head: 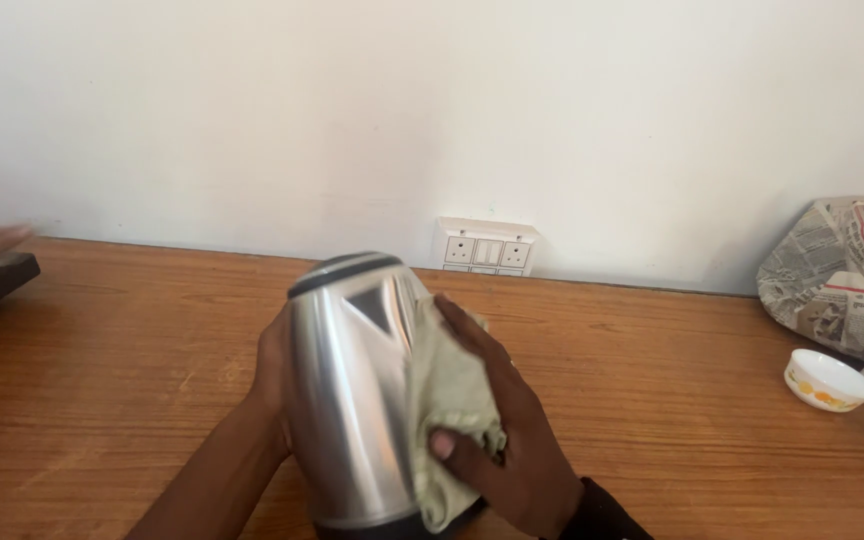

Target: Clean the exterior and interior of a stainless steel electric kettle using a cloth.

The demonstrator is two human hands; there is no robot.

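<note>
Nearest the camera, the right hand [497, 430] lies flat against the shiny steel electric kettle with a black lid rim [352, 390], fingers [467, 325] close together and stretched up its side, thumb pinching a crumpled pale green cloth [447, 400] to the metal. Its dark-sleeved wrist comes in from the near right. Behind the kettle's left side, the left hand [272, 365] cups the body; its fingers are hidden, so their spread cannot be told. Held so, the kettle tilts leftward over the near middle of the brown wooden table [652, 350]. Far right sit a small white bowl [829, 380] and a crumpled newspaper bundle [832, 275].
</note>
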